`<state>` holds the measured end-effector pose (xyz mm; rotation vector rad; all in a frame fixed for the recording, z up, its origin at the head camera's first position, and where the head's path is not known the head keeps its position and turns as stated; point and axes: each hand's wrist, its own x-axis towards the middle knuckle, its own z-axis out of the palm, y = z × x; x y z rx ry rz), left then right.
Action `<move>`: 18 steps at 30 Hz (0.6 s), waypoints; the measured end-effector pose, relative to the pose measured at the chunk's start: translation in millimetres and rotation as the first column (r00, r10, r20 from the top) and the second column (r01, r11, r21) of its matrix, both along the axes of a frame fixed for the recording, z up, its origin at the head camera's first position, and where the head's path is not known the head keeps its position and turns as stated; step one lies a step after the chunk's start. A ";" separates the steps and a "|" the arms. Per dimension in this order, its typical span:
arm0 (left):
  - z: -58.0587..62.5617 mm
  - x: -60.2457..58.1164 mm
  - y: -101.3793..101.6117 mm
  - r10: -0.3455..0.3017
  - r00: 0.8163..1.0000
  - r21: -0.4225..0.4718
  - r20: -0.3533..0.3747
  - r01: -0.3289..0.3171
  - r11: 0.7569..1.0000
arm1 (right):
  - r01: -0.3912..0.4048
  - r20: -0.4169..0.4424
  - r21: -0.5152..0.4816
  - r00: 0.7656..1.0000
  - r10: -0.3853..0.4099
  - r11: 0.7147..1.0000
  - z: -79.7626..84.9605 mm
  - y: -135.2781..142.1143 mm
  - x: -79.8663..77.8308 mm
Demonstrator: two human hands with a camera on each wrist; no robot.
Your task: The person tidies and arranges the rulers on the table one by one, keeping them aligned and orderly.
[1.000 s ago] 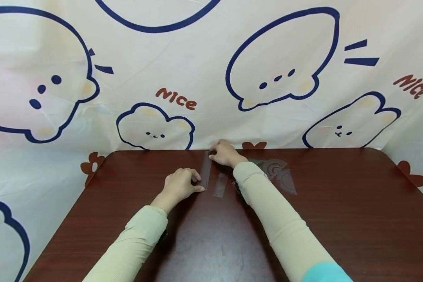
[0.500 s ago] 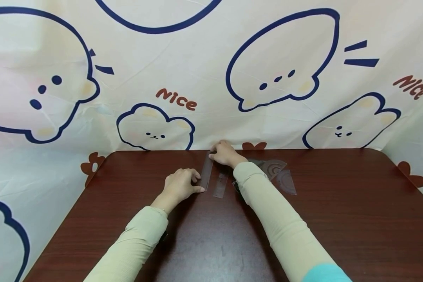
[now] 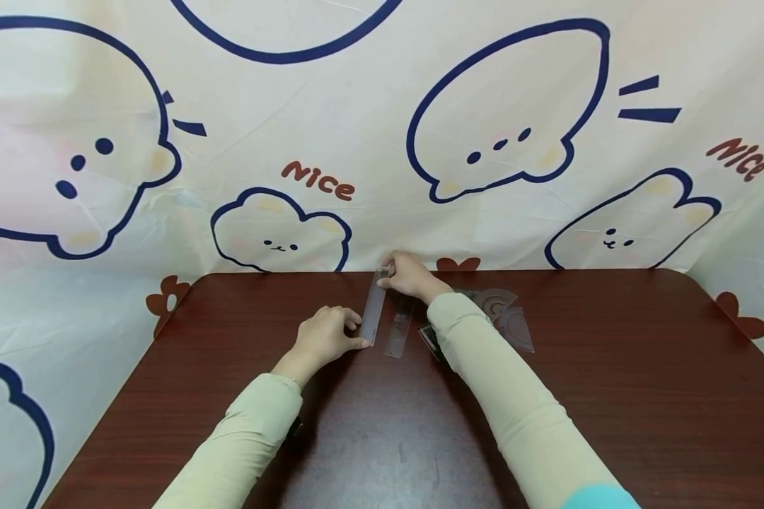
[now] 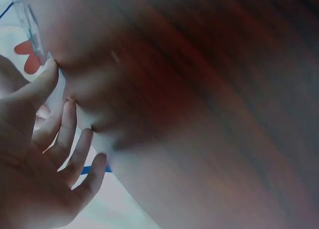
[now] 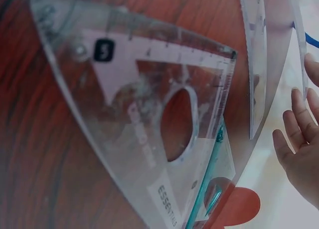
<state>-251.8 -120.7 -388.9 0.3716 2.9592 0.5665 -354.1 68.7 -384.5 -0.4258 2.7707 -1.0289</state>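
The clear ruler (image 3: 374, 308) runs lengthwise near to far, the left hand (image 3: 322, 335) pinching its near end, the right hand (image 3: 411, 275) pinching its far end.

Left side: wide open wood on the tabletop (image 3: 184, 396), reaching from the left hand (image 3: 323, 334) to the left edge; passable.
Near middle: open strip between the left sleeve (image 3: 248, 435) and right sleeve (image 3: 503, 396), narrowing toward the far end.
Held ruler (image 3: 373, 311): bars crossing between the left hand and right hand (image 3: 410, 274).
Second ruler (image 3: 400, 332): lies just right, leaving a slim gap.
Right cluster: clear drawing pieces (image 3: 514, 329) block, partly under the right sleeve; open wood farther right.
Far edge: patterned cloth (image 3: 382, 127) rises behind, walling it off.
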 end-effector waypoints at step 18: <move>2.6 3.8 11.8 -0.008 0.999 0.100 0.051 0.003 0.995 | 0.052 -0.068 -0.050 0.996 -0.056 0.997 1.2 7.6 9.3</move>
